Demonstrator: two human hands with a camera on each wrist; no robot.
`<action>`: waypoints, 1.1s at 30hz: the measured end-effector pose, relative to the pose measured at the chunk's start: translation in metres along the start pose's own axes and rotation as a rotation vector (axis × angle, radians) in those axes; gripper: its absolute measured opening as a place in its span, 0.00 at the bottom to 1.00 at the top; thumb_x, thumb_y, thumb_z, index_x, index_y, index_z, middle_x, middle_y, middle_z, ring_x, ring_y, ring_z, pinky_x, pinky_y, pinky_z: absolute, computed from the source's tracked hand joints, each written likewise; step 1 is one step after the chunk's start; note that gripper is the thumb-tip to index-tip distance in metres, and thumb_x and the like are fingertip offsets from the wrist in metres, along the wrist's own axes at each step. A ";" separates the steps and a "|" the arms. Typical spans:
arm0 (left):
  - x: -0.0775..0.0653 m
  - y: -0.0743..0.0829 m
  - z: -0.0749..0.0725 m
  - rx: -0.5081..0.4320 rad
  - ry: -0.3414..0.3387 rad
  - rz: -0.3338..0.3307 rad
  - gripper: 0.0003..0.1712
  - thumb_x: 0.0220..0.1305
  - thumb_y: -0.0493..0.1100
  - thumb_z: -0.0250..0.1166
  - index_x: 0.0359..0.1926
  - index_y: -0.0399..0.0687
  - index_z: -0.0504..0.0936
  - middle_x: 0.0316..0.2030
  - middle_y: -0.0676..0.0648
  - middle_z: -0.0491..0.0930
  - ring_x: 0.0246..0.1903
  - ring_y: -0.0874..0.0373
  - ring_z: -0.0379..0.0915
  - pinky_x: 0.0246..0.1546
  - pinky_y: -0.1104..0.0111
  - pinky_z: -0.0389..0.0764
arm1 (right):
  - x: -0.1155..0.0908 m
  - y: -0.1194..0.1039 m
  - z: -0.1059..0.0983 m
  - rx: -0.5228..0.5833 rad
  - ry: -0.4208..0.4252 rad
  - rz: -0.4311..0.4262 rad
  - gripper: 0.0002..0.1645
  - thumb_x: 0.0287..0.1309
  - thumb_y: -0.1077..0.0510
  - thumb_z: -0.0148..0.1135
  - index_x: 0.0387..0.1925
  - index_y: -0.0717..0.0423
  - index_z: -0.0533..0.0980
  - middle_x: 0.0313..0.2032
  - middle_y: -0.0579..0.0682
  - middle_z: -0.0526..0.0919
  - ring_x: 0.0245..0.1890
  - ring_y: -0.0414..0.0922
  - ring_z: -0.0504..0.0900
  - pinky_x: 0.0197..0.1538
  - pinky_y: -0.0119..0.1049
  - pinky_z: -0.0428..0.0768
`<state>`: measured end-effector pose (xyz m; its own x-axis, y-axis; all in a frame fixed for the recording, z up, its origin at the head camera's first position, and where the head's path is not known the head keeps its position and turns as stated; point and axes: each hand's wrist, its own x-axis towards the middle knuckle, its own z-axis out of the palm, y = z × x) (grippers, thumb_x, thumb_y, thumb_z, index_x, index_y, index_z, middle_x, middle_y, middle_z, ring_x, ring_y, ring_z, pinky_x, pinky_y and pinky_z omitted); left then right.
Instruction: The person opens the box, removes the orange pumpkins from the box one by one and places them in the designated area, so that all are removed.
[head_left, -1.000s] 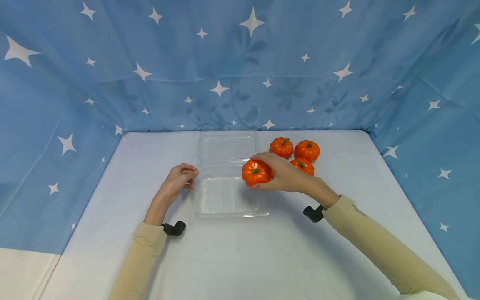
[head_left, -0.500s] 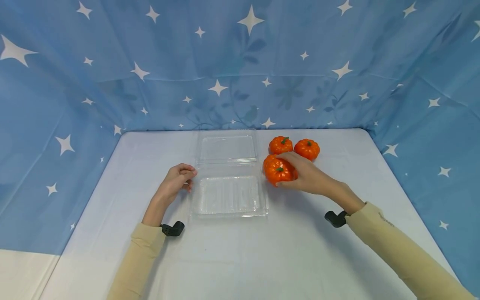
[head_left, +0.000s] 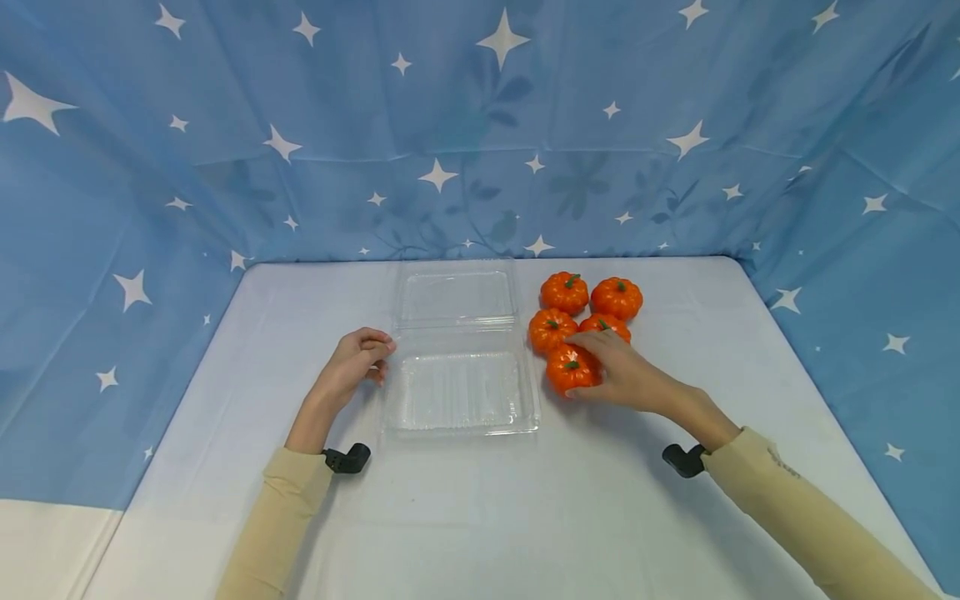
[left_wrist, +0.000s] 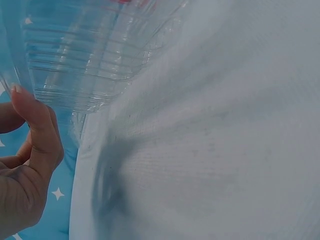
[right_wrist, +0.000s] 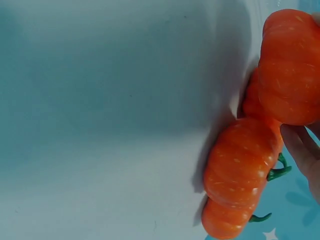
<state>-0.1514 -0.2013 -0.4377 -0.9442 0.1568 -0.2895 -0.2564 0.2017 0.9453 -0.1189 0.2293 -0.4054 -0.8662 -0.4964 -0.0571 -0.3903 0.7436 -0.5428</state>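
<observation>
My left hand point(head_left: 352, 362) pinches the left rim of a clear plastic clamshell container point(head_left: 536, 408), whose lid point(head_left: 456, 296) lies folded back toward the curtain. In the left wrist view, the thumb and a finger of that hand point(left_wrist: 32, 145) meet at the ribbed plastic edge. My right hand point(head_left: 622, 371) grips a small orange pumpkin point(head_left: 572, 372) just right of the container, thumb on the near side and fingers over the far side. Up close in the right wrist view, the held pumpkin point(right_wrist: 290, 70) overlaps other pumpkins; much of the right hand is outside that view.
Behind the held pumpkin, several more orange pumpkins with green stems cluster together, including a front-left pumpkin point(head_left: 551, 331) and a back-right pumpkin point(head_left: 617, 298). All sit on a white table point(head_left: 450, 525). A blue star-patterned curtain point(head_left: 337, 192) surrounds the far edge and sides.
My right hand has carried the pumpkin from over the container's right side to the right, then slightly nearer me. Another pumpkin now shows behind it. My left hand stays at the rim.
</observation>
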 end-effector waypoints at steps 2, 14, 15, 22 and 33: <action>0.000 0.000 0.000 0.000 0.004 0.002 0.20 0.76 0.39 0.60 0.58 0.29 0.68 0.38 0.42 0.77 0.24 0.60 0.72 0.23 0.70 0.79 | 0.000 0.001 0.002 -0.007 -0.002 -0.007 0.45 0.55 0.48 0.77 0.69 0.63 0.70 0.67 0.64 0.73 0.70 0.64 0.66 0.68 0.66 0.71; 0.000 -0.001 0.001 -0.006 0.007 0.001 0.17 0.76 0.38 0.59 0.57 0.30 0.69 0.36 0.42 0.77 0.24 0.61 0.71 0.23 0.71 0.78 | -0.003 0.005 0.016 -0.092 0.031 -0.020 0.45 0.55 0.52 0.79 0.70 0.63 0.70 0.68 0.65 0.70 0.69 0.63 0.67 0.66 0.62 0.75; -0.001 -0.001 0.001 -0.005 0.007 0.000 0.17 0.76 0.38 0.59 0.57 0.30 0.69 0.36 0.42 0.77 0.24 0.61 0.71 0.23 0.71 0.78 | -0.003 0.005 0.016 -0.101 0.028 -0.017 0.46 0.55 0.52 0.79 0.70 0.63 0.70 0.69 0.64 0.70 0.70 0.64 0.67 0.66 0.63 0.75; -0.002 -0.001 -0.002 0.015 0.004 0.003 0.19 0.76 0.40 0.60 0.58 0.30 0.69 0.36 0.42 0.78 0.25 0.60 0.72 0.24 0.70 0.79 | -0.005 0.003 0.014 -0.153 0.010 -0.043 0.47 0.56 0.53 0.78 0.72 0.64 0.67 0.70 0.64 0.70 0.71 0.65 0.66 0.66 0.63 0.74; 0.000 0.003 -0.001 0.265 0.065 0.065 0.28 0.77 0.50 0.59 0.67 0.36 0.69 0.58 0.35 0.75 0.50 0.42 0.80 0.49 0.55 0.85 | -0.001 0.005 0.003 -0.073 0.116 -0.055 0.39 0.66 0.55 0.69 0.73 0.60 0.66 0.68 0.63 0.71 0.68 0.62 0.70 0.66 0.62 0.75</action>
<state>-0.1521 -0.2021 -0.4349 -0.9704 0.1166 -0.2115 -0.1403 0.4406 0.8867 -0.1191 0.2318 -0.4105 -0.8715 -0.4852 0.0704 -0.4560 0.7494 -0.4801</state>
